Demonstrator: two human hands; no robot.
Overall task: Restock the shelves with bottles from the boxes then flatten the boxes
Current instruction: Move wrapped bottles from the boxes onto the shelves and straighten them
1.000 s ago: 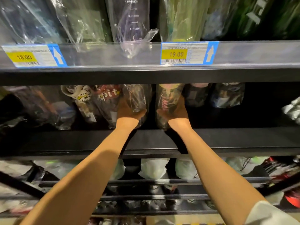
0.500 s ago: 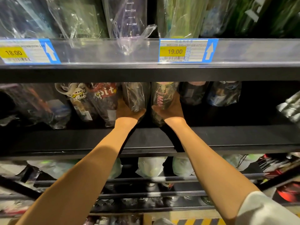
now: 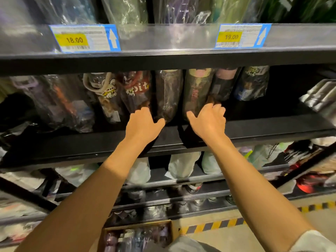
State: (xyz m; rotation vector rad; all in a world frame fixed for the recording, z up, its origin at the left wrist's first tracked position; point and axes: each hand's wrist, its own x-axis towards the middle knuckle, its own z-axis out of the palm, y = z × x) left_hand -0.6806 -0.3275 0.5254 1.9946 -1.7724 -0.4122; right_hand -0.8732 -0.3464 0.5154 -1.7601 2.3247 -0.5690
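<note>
1. Left hand [image 3: 143, 122] and right hand [image 3: 209, 120] both reach over the front lip of the middle shelf [image 3: 109, 142]. Both are spread wide and hold nothing.
2. Left hand: thumb sits at the base of a dark wrapped bottle [image 3: 169, 93]; fingers reach toward the neighbouring red-print bottle [image 3: 135, 90]. Contact is likely, but no closed grasp is visible.
3. Right hand: thumb points at the foot of the pink-capped bottle [image 3: 196, 91]; fingertips [image 3: 216, 106] touch or nearly touch the bottle to its right [image 3: 224, 84]. Cannot tell which.
4. Location of stock: a row of bottles stands far back on this shelf, slightly tilted, each in a clear plastic sleeve. More bottles stand upright in an open cardboard box [image 3: 138, 235] on the floor, near the person.
5. Handling judgement: bottles look like empty drinkware, so probably light and rigid. The loose, glossy sleeves should slide and crinkle under the fingers, so a pinch on film alone would likely slip.
6. Best hold, by judgement: wrap the palm around the mid-body, squeezing through the film onto the hard wall; avoid cap loops and loose film at the base.
7. Progress: box still holds stock, so restocking is unfinished and flattening has not begun.
8. Price tags [image 3: 84, 38] on the shelf edge above read 18.00 and 19.00.
</note>
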